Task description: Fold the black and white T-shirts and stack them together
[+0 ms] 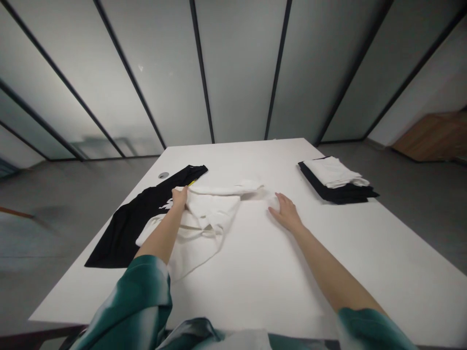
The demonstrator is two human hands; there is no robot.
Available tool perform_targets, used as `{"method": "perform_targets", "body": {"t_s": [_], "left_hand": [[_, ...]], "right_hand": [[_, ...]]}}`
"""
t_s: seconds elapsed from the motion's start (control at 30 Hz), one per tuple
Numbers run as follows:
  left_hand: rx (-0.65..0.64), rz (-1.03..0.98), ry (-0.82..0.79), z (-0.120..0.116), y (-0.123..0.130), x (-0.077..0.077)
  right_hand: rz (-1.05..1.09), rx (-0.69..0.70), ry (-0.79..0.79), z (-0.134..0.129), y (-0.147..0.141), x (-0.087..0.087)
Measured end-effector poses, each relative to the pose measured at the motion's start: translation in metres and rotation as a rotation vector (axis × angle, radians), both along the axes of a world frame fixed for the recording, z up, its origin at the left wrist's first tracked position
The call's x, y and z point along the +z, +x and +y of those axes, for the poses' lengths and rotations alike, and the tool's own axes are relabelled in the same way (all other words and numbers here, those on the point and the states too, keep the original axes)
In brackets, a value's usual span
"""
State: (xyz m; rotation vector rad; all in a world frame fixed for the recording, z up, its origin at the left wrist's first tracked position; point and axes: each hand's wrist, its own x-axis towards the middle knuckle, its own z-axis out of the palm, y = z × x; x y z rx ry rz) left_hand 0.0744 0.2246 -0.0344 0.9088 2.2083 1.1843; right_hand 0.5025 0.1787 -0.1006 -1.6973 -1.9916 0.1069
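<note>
A crumpled white garment (222, 209), which looks like a T-shirt, lies partly raised at the middle-left of the table. My left hand (179, 197) is closed on its upper left edge. My right hand (286, 211) hovers over or rests on the table to the right of the cloth, apart from it, with thumb and fingers spread and nothing in them. Beneath and left of the white garment a black garment (134, 218) with a white print is spread out. A small yellow bit (192, 183) shows beside my left hand.
At the far right of the white table (255, 282) sits a stack of folded clothes: a white one (333, 171) on top of black ones (341, 194). A round grey disc (164, 175) is set near the left edge. Frosted glass panels (241, 73) stand behind the table.
</note>
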Motion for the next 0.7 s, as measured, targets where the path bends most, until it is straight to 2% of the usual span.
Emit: {"method": "perform_targets", "body": {"t_s": [0.07,0.13,0.27,0.33,0.43,0.5,0.57,0.6,0.63,0.7], "left_hand": [[-0.039,0.087,-0.009,-0.007,-0.012,-0.005],[-0.178,0.224,-0.033,-0.014,-0.01,-0.009],[-0.479,0.45,-0.104,-0.026,0.025,-0.014],[-0.587,0.472,-0.084,-0.035,0.051,-0.017],[-0.76,0.365,0.015,-0.052,0.088,-0.018],[-0.946,0.187,0.081,-0.062,0.105,-0.017],[-1.133,-0.05,0.094,-0.068,0.115,-0.013],[-1.175,-0.161,0.083,-0.068,0.117,-0.011],[-1.16,-0.242,0.072,-0.067,0.118,-0.009],[-1.0,-0.266,0.103,-0.06,0.12,-0.005]], "right_hand": [[0.006,0.012,0.008,-0.001,-0.001,0.005],[-0.002,0.061,-0.028,-0.003,-0.005,0.011],[-0.034,0.255,-0.124,-0.009,-0.033,0.025],[-0.038,0.251,-0.163,-0.01,-0.052,0.031],[0.034,0.035,-0.255,-0.003,-0.079,0.038],[0.125,-0.081,-0.329,0.007,-0.09,0.041],[0.273,-0.074,-0.383,0.017,-0.095,0.044],[0.373,-0.032,-0.389,0.02,-0.095,0.046],[0.482,0.017,-0.381,0.023,-0.096,0.047],[0.686,0.109,-0.333,0.024,-0.096,0.051]]}}
